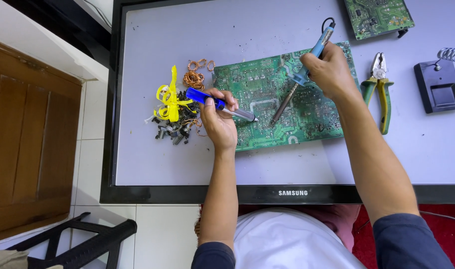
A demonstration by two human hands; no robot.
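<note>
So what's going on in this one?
A person works over a green circuit board lying on a flat screen used as a table. The right hand holds a soldering iron, tip down on the board; the left hand holds a blue desoldering pump aimed at the same area. Pulled components and pliers lie alongside.

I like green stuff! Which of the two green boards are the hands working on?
The big circuit board in the middle, under the left hand and right hand. The small circuit board lies untouched at the top edge.
</note>
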